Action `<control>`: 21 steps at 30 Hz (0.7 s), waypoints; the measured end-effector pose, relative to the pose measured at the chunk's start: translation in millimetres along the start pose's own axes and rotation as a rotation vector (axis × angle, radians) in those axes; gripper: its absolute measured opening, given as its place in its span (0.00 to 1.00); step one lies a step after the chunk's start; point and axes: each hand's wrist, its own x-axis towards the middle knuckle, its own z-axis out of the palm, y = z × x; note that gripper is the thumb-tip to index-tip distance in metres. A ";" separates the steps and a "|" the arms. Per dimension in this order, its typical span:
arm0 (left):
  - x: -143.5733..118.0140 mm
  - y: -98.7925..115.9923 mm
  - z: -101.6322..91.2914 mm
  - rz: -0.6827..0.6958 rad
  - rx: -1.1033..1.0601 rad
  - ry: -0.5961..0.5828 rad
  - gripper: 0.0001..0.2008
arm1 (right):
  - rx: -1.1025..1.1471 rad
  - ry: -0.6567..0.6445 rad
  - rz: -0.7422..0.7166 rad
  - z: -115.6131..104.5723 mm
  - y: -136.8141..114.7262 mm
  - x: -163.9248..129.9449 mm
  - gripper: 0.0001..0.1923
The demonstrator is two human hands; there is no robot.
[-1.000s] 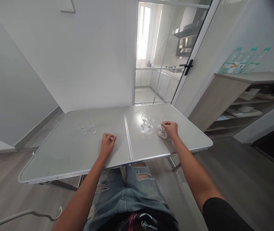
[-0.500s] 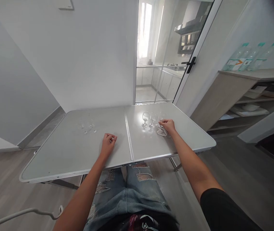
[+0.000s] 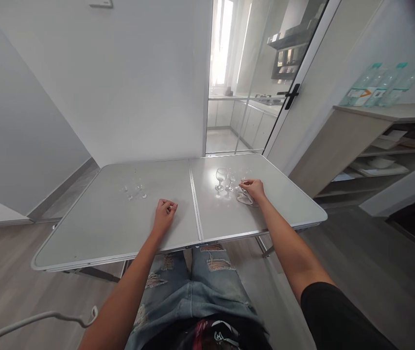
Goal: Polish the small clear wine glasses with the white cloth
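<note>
On the right half of the table, my right hand [image 3: 253, 188] has its fingers pinched together at the low part of a clear stemmed glass [image 3: 245, 174], whose bowl shows faintly behind them. Beneath that hand lies a crumpled pale cloth [image 3: 244, 197]. Just left of it stand two more stemmed glasses, a nearer-left one [image 3: 221, 178] and a middle one [image 3: 231, 181], both upright. My left hand [image 3: 165, 210] rests on the left half of the table with its fingers curled in and nothing visible in them.
Several small clear glasses [image 3: 134, 188] stand on the left side of the folding table [image 3: 94, 223]. A glazed door [image 3: 236, 116] is behind the table. Plastic bottles [image 3: 371, 90] top a wooden shelf unit [image 3: 338, 136] at right. A pale cable [image 3: 47, 315] crosses the lower left.
My view has shifted slightly. Both hands keep nearly the same places; the right one stays at the glass above the cloth.
</note>
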 end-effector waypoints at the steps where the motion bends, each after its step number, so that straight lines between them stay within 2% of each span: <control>1: 0.1 -0.5 0.2 0.001 -0.001 0.004 0.13 | -0.004 -0.008 -0.002 -2.6 1.3 -0.2 0.22; 4: 0.8 -1.0 0.4 0.016 -0.006 0.018 0.12 | -0.010 0.077 0.019 -14.2 1.8 -10.6 0.20; 7: 0.3 1.5 -1.0 0.056 -0.017 0.012 0.13 | -0.017 0.389 0.089 -18.6 -9.3 -39.8 0.15; 8: -0.6 3.0 -2.0 0.073 -0.024 0.011 0.14 | -0.012 0.488 0.105 -14.9 -16.6 -53.1 0.14; 9: -1.9 4.8 -3.1 0.088 -0.036 0.007 0.14 | 0.000 0.533 0.097 -7.7 -25.8 -67.3 0.14; 11: -5.3 9.0 -5.6 0.102 -0.084 -0.015 0.14 | 0.119 0.540 0.048 16.7 -49.0 -96.4 0.14; 12: -7.1 11.3 -6.7 0.098 -0.122 -0.042 0.14 | 0.248 0.448 0.042 32.9 -62.4 -110.2 0.14; 15: -11.0 17.5 -8.6 0.063 -0.285 -0.172 0.13 | 0.728 -0.103 0.140 85.7 -104.0 -145.2 0.12; 17: -11.2 20.3 -8.3 0.037 -0.415 -0.231 0.19 | 0.923 -0.416 0.199 115.0 -127.0 -161.6 0.13; 19: -9.9 21.4 -7.1 0.002 -0.523 -0.231 0.27 | 0.969 -0.609 0.193 135.0 -142.1 -171.1 0.18; 21: -8.6 21.0 -5.8 -0.044 -0.584 -0.207 0.28 | 1.000 -0.737 0.173 145.9 -148.3 -173.4 0.23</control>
